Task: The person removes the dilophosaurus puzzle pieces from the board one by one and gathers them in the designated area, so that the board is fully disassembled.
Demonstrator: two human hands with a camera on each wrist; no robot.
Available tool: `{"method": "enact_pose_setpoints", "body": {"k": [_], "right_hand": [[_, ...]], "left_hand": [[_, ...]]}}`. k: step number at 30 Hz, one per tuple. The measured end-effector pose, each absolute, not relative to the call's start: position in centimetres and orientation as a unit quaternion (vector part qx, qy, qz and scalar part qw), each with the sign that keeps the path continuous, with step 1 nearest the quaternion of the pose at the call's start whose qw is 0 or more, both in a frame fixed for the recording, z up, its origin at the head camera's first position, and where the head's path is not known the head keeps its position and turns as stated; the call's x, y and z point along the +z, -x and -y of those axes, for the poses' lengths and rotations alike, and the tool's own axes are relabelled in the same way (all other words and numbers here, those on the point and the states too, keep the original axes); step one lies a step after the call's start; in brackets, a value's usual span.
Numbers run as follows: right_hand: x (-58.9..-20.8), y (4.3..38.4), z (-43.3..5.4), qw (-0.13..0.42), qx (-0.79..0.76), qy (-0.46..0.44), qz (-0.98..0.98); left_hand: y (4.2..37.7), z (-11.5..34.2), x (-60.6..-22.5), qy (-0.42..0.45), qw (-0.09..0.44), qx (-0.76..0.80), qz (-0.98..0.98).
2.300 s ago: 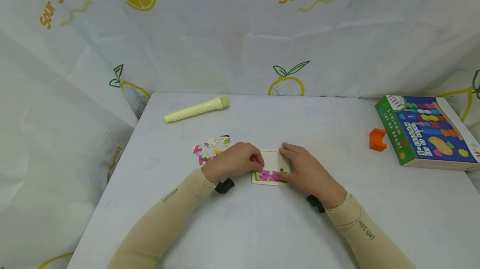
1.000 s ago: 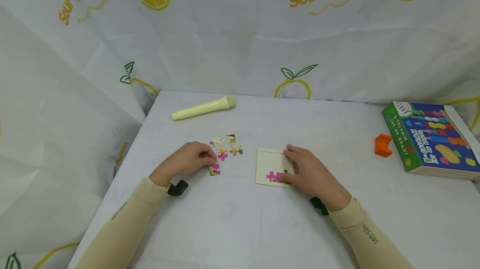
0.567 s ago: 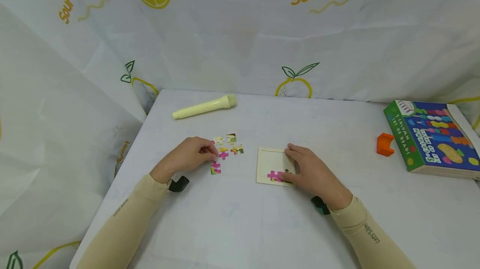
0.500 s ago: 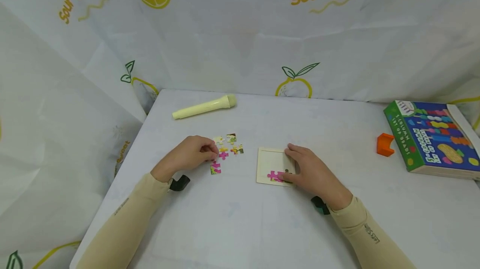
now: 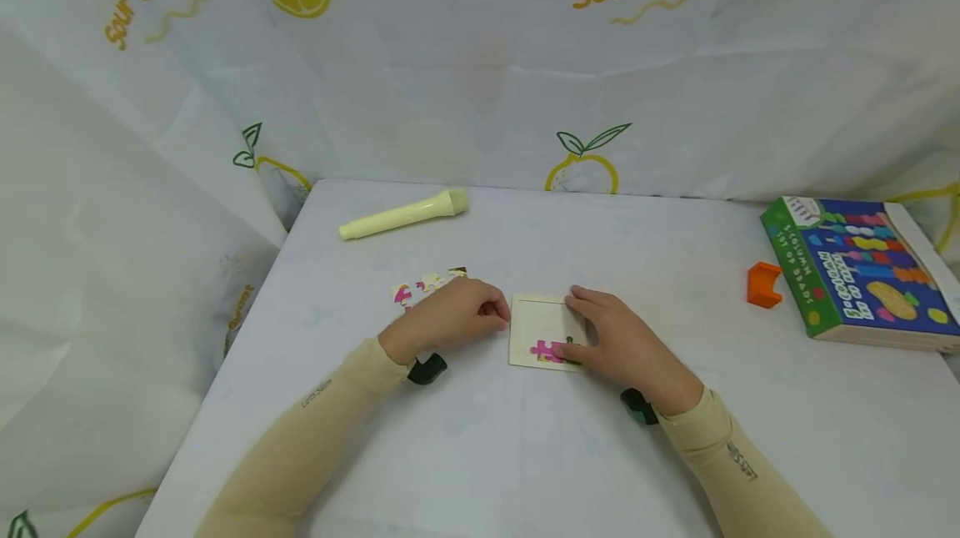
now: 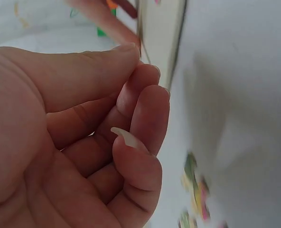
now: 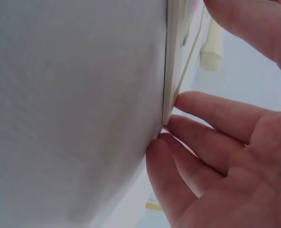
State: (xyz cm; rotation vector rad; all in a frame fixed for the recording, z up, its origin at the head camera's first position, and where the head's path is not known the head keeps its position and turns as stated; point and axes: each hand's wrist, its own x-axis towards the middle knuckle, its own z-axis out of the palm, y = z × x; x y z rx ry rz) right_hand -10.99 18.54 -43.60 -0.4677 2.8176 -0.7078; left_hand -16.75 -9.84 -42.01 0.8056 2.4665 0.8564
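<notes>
My left hand [image 5: 450, 317] is at the left edge of a pale puzzle tray [image 5: 536, 310], thumb and forefinger tips pressed together. In the left wrist view the pinching fingertips [image 6: 131, 53] cover whatever is between them, and the other fingers curl behind. My right hand [image 5: 626, 350] steadies the tray from the right. Its thumb lies over the pink puzzle pieces [image 5: 542, 350] joined in the tray's near part, and its other fingers, loosely extended, touch the tray's edge in the right wrist view. Loose puzzle pieces [image 5: 402, 294] lie beyond my left hand, some hidden by it.
A pale yellow toy microphone [image 5: 401, 216] lies at the back left of the white table. On the right stand an orange block [image 5: 763, 284] and a colourful bead set box [image 5: 862, 267]. White printed cloth [image 5: 450, 87] hangs behind the table.
A pink and green piece left the tray's near left corner and lay among the loose pieces. My left hand pinched among those, then moved right to the tray; the right hand stayed on it.
</notes>
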Motion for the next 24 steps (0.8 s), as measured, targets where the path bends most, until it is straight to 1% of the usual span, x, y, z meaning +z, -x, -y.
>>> {"method": "enact_pose_setpoints", "body": {"k": [5,9,18,24], "right_hand": [[-43.5,11.2,-19.0,0.105,-0.25,0.17,-0.947],[-43.3,11.4,-19.5,0.111,-0.248,0.188,-0.944],[-43.0,11.6,-19.9,0.107,-0.26,0.213,-0.936],[-43.1,11.6,-19.9,0.113,-0.258,0.212,-0.936]], "left_hand": [[16.2,6.3,-41.9,-0.31,0.223,0.292,-0.877],[15.9,4.6,-41.9,-0.304,0.238,0.279,-0.879],[15.7,3.6,-41.8,-0.276,0.254,0.268,-0.887],[15.3,3.5,-41.9,-0.276,0.257,0.265,-0.887]]}}
